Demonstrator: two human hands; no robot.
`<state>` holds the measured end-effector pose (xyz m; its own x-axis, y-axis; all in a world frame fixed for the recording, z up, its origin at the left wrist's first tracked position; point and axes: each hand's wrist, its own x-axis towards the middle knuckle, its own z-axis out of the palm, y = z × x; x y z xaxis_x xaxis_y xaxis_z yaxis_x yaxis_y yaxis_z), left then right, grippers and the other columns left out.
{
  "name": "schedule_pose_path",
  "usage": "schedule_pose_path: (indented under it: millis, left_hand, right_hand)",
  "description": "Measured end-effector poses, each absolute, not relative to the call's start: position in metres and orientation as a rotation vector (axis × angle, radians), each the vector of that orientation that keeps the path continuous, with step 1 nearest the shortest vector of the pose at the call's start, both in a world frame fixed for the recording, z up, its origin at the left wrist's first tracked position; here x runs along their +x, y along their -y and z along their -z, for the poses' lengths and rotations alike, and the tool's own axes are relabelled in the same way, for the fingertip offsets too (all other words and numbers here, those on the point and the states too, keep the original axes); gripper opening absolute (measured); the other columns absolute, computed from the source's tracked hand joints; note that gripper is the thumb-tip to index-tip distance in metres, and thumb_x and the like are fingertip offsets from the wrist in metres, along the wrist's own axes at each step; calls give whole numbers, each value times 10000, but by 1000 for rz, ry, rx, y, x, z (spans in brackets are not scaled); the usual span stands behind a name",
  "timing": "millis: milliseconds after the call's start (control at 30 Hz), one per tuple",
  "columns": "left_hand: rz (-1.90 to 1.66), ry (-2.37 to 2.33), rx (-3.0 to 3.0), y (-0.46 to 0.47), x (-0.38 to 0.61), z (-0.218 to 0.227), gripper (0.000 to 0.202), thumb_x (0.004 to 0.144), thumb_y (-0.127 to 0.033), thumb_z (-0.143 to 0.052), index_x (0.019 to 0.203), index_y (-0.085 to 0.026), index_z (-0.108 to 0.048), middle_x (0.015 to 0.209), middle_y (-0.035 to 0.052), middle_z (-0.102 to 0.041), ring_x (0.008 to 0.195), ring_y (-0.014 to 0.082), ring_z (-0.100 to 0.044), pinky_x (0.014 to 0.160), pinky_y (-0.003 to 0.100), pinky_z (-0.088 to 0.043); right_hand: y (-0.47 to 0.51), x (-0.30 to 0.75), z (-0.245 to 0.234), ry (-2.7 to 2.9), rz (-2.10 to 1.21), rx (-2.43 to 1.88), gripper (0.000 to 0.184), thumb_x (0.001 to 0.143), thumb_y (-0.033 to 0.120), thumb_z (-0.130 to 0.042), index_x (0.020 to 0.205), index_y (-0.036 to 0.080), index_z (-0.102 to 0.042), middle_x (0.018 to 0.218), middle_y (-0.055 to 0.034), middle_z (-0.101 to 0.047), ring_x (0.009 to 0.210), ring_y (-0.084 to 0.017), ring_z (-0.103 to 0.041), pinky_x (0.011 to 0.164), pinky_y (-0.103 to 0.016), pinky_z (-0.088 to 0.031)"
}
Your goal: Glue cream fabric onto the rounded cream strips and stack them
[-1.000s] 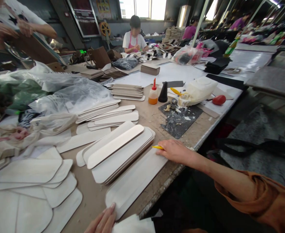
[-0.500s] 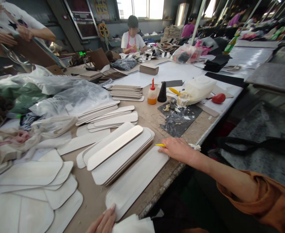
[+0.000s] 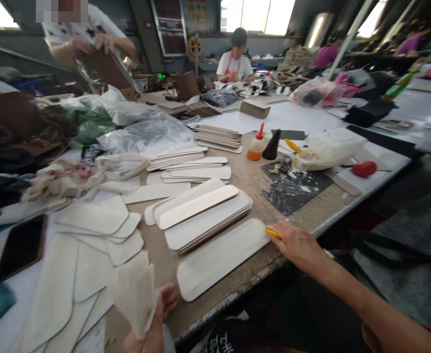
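Note:
My left hand (image 3: 159, 309) is closed around thin cream pieces of sheet material (image 3: 134, 289), bent and raised above the near edge of the table. My right hand (image 3: 299, 245) grips a yellow-handled tool (image 3: 273, 233), its other end mostly hidden behind the hand. A long off-white panel with rounded corners (image 3: 221, 260) lies flat between the hands, its far end beside my right fingers. Behind it is a stack of similar panels (image 3: 208, 220) with a narrower strip (image 3: 199, 207) on top. Loose cream pieces (image 3: 94, 215) overlap to the left.
A dark glue-smeared sheet (image 3: 292, 193) lies beyond my right hand, with a whitish plastic container (image 3: 335, 147) at its back edge. Near it stand an orange-filled bottle (image 3: 255, 148) and a black cone (image 3: 272, 145). A phone (image 3: 21, 249) lies at left. Two people work across the table.
My left hand has left the panel's near end and lifted the cream pieces. My right hand stays by the far end with the tool. The view has swung left.

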<state>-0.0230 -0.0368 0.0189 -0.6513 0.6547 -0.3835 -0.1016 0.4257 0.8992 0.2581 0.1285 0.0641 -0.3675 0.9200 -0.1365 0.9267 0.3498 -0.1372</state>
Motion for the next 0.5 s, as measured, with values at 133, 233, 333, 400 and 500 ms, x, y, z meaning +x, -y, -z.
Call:
schedule_pose_path:
  millis: [133,233,333,400,500]
  left_hand:
    - [-1314,-1714,320,26,-12,-42,509,709,-531,-639,964,-91,-665,898,111,-708,796,198,-649,715,286,-526]
    - [-1338,-1711,346,19,-12,-50,516,703,-538,-632,938,-80,-667,770,79,-676,656,145,-594,604,247,-493]
    - [-1312,-1735,393,18,-13,-51,458,693,-550,-633,737,-95,-667,573,23,-594,521,111,-510,518,222,-422]
    - [-1287,-1755,435,20,-12,-49,458,700,-555,-626,569,-117,-607,494,8,-539,493,103,-474,505,216,-383]
    - [-1266,-1842,518,24,-10,-44,424,709,-540,-622,607,-128,-624,492,-7,-526,511,115,-473,517,219,-379]
  right_hand:
    - [-123,262,-43,-2570,167,1757,308,880,245,-388,1095,191,-602,941,-107,-621,834,-260,-621,723,-360,-452]
    - [-125,267,-30,-2686,167,1730,356,886,290,-355,1111,170,-604,971,-134,-636,887,-285,-613,763,-396,-460]
    - [-128,271,-24,-2742,269,1729,392,895,348,-325,1089,172,-617,1021,-142,-644,897,-283,-617,787,-415,-471]
    - [-130,271,-25,-2748,317,1728,403,895,365,-321,1081,171,-621,1030,-142,-648,903,-276,-621,809,-417,-474]
    - [-129,269,-30,-2736,327,1720,407,897,363,-318,1086,165,-619,1026,-144,-650,936,-275,-619,844,-413,-466]
